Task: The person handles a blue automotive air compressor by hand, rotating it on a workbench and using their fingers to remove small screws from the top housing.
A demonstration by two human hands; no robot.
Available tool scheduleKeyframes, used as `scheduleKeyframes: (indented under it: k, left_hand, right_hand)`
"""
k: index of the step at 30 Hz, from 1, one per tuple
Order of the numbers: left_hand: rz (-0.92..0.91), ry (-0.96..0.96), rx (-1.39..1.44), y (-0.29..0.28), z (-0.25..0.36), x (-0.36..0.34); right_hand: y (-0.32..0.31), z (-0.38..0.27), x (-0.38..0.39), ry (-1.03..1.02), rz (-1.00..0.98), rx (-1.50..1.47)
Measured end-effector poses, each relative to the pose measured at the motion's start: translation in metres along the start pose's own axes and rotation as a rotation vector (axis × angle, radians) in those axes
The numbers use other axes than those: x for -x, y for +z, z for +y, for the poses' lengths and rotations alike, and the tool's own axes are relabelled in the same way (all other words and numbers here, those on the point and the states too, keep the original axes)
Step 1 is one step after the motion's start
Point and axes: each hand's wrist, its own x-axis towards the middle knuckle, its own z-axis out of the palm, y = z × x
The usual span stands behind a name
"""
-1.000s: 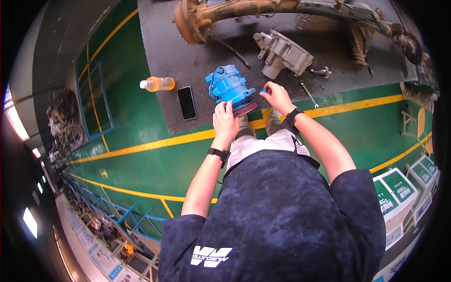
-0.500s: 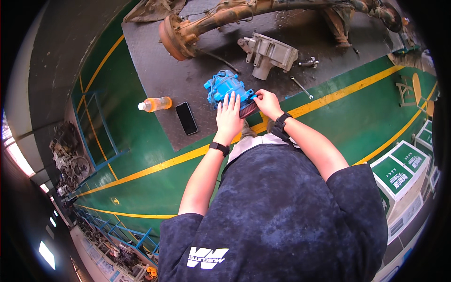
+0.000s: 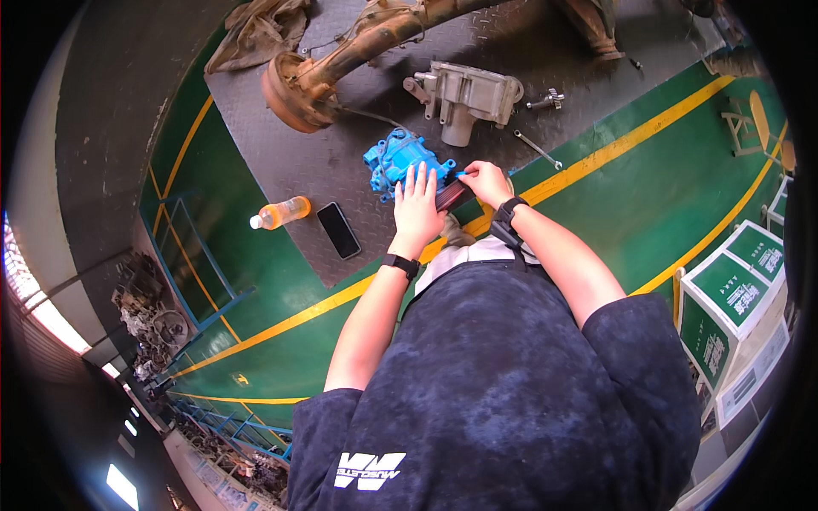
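A blue-painted compressor (image 3: pixel 399 156) with a dark reddish pulley (image 3: pixel 450 195) rests near the front edge of the dark metal tabletop (image 3: pixel 281 192). My left hand (image 3: pixel 417 213) lies flat over its near side, fingers stretched out and pressed against the blue housing. At the compressor's right end my right hand (image 3: pixel 487 183) is closed in a pinch, thumb and index finger together. A bit of blue shows at those fingertips; whether it is a loose piece or part of the compressor I cannot tell.
A grey metal housing (image 3: pixel 471 92), a small gear shaft (image 3: pixel 545 100) and a wrench (image 3: pixel 538 150) lie beyond my right hand. A rusty axle (image 3: pixel 366 47) spans the back. To the left are a phone (image 3: pixel 339 230) and an orange drink bottle (image 3: pixel 281 213).
My view has turned and shifted slightly, so the bench things sit differently in the picture. My left hand stays on the compressor, and my right hand keeps its pinch at the right end.
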Motion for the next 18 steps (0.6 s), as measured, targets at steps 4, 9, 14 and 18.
scheduleKeyframes:
  k: [4,9,14,18]
  left_hand:
    - [0.025,-0.023,-0.004,0.003,0.002,-0.001]
    - [0.036,-0.043,0.035,0.006,0.004,-0.002]
    - [0.058,-0.061,0.062,0.007,0.006,-0.001]
    - [0.074,-0.074,0.075,0.009,0.005,0.0]
  right_hand:
    - [0.012,0.003,-0.011,0.059,-0.012,-0.086]
    - [0.021,0.013,-0.021,0.103,-0.076,-0.14]
    - [0.028,0.019,-0.026,0.168,-0.158,-0.376]
    - [0.035,0.021,-0.023,0.209,-0.153,-0.474]
